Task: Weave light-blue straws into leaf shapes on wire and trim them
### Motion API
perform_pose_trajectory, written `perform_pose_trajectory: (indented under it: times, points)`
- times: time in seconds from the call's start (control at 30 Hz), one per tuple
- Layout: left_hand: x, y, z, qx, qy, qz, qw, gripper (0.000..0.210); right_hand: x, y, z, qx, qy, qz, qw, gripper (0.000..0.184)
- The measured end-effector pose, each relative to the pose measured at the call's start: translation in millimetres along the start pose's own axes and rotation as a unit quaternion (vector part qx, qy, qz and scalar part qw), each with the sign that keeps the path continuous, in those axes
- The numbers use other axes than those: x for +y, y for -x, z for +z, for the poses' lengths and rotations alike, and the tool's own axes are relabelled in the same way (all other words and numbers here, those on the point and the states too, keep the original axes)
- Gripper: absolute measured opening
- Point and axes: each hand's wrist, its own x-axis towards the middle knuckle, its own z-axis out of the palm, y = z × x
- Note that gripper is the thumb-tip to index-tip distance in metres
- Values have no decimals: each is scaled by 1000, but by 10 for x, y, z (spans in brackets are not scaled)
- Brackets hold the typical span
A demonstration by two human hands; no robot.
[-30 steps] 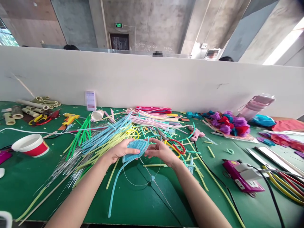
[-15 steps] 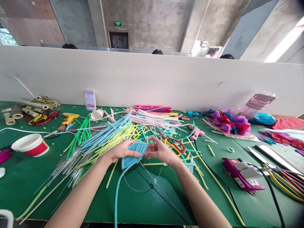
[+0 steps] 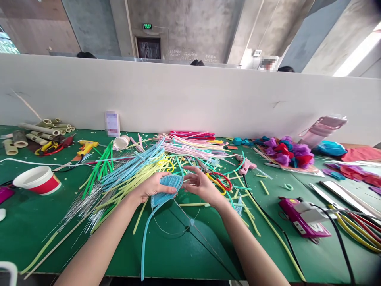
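Note:
My left hand (image 3: pixel 151 187) is closed around a light-blue panel of pipe cleaner (image 3: pixel 170 182) wound in close rows, with the thumb across its front. A loose blue pipe cleaner tail (image 3: pixel 144 242) curves down from the panel toward the table's front edge. Thin wire (image 3: pixel 171 233) loops below it, and a small blue knot (image 3: pixel 192 222) sits on the wire. At the panel's right edge is my right hand (image 3: pixel 202 186), its fingers apart and curved; whether a fingertip touches the panel I cannot tell.
Piled pipe cleaners (image 3: pixel 131 169) spread behind my hands. Red-and-yellow scissors (image 3: pixel 220 183) lie right of my right hand, beside a pink glue gun (image 3: pixel 247 166). A paper cup (image 3: pixel 38 180) stands left; a purple power strip (image 3: pixel 303 220) with cables lies right. A white partition (image 3: pixel 190 97) rises behind.
My right hand's fingers have spread from a pinch at the panel's edge. The panel and its hanging tail have shifted slightly left.

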Motion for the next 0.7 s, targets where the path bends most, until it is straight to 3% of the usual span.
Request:
perform_pose_trajectory:
  times: [0.07,0.13,0.23,0.3,0.7]
  points:
    - [12,0,1,-4,12,8,1000,74,-29,7,16,75,85,-76,991,51]
    - [19,-2,0,-4,22,20,1000,67,-59,23,36,125,192,-156,961,33]
    - [21,-6,-3,-6,33,33,999,57,-84,55,70,133,329,-216,909,9]
    - [17,-12,-7,-9,38,34,999,54,-77,72,93,126,374,-222,891,8]
    - [-19,-34,-30,-1,18,42,999,56,-37,62,152,99,380,-214,895,9]
